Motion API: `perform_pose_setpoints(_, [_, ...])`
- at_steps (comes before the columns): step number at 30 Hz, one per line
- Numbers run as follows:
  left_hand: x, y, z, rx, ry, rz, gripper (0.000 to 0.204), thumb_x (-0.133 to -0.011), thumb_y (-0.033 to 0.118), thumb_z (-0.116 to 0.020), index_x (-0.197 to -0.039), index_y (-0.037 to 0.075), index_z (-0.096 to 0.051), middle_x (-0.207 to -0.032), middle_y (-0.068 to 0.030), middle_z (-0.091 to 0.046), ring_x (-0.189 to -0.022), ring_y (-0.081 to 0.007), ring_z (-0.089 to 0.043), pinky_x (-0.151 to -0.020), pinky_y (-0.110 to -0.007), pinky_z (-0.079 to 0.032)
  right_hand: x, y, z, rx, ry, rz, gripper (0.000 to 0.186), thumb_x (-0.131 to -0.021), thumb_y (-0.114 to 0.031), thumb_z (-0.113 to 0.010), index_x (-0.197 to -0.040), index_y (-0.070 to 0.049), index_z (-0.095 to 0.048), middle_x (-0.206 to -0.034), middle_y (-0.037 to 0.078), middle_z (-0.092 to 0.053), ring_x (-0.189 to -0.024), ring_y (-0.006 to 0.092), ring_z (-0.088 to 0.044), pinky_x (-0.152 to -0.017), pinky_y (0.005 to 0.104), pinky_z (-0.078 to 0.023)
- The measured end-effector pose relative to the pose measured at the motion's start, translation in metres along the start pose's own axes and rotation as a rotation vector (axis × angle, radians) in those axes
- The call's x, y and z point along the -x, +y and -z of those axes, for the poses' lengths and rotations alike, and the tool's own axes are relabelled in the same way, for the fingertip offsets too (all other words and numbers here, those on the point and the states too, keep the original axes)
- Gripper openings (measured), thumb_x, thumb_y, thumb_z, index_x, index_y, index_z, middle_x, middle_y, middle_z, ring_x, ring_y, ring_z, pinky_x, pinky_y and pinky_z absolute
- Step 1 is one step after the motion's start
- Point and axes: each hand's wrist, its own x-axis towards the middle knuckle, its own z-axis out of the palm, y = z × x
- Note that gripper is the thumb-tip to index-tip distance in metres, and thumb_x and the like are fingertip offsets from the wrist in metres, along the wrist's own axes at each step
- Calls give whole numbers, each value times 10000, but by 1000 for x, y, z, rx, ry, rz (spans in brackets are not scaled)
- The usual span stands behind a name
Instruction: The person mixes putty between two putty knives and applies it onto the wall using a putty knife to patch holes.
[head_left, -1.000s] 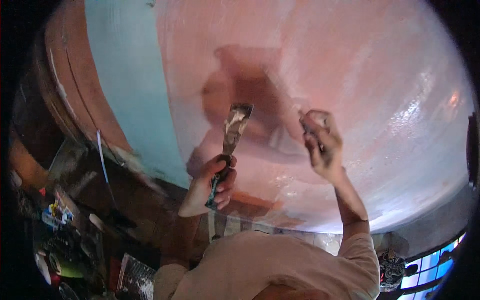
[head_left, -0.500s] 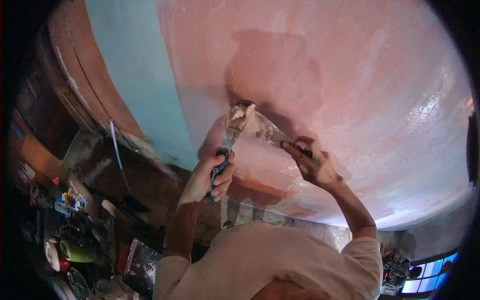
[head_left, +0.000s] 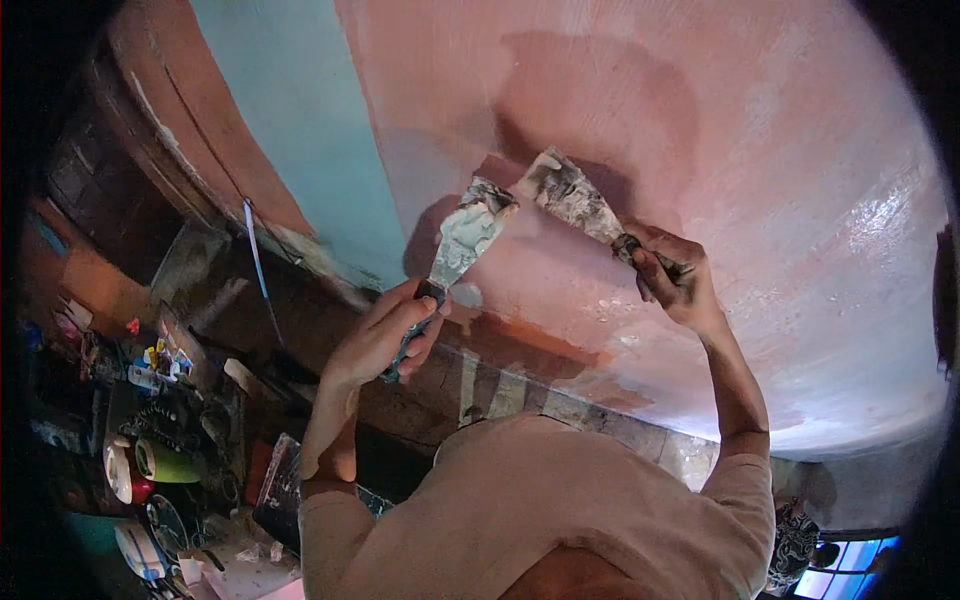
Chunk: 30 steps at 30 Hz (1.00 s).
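Observation:
My left hand (head_left: 387,330) is closed round the dark handle of a putty knife (head_left: 468,235), its blade pointing up and loaded with pale, wet putty. In my right hand (head_left: 680,275) is a second putty knife (head_left: 578,200), gripped by its dark handle, with its blade slanting up to the left. Grey and white smears cover that blade. The two blades are apart, with a small gap between their tips. Both are in front of a pink wall (head_left: 480,110), on which the shadows of the tools and hands fall.
A light blue vertical band (head_left: 290,110) runs down the wall to the left. Wet, shiny patches (head_left: 850,220) mark its right side. Lower left is household clutter, with a green container (head_left: 168,462) and a white and red one (head_left: 122,475). A barred window (head_left: 848,568) shows at lower right.
The two blades, together before, have separated. My right hand has drawn its knife up and to the right, and putty now lies on the left knife's blade.

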Motion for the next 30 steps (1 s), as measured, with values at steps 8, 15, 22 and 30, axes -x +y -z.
perform_pose_setpoints(8, [6, -2, -15, -35, 48, 26, 184, -979, 196, -346, -985, 48, -455, -563, 19, -384, -403, -75, -376, -347, -245, -349, 0, 28, 4, -107, -135, -35, 310, -965, -84, -491, -1255, 7, -548, -811, 63, -646, -507, 38, -471, -437, 205, -400])
perform_pose_setpoints(15, [-1, -6, -26, -76, 72, 30, 188, -979, 213, -355, -980, 54, -456, -573, 28, -379, -412, -74, -371, -351, -241, -349, 1, 38, -4, 1, -134, -86, 303, -956, -87, -512, -1248, -30, -570, -807, 28, -643, -526, 34, -471, -471, 204, -419])
perform_pose_setpoints(22, [-16, -39, -27, 16, 207, 154, 218, -975, 288, -405, -982, 79, -467, -613, 22, -398, -456, -91, -416, -379, -265, -380, 24, 66, -59, -80, -142, -269, 342, -953, -102, -516, -1283, -12, -532, -854, 58, -652, -558, 44, -506, -514, 232, -463])
perform_pose_setpoints(30, [-15, -63, -24, 86, 262, 179, 245, -967, 337, -444, -994, 97, -485, -619, 23, -417, -483, -93, -435, -399, -273, -395, 46, 54, -76, -397, -215, -408, 317, -967, -133, -503, -1234, 31, -552, -810, 68, -641, -515, 57, -521, -461, 213, -433])
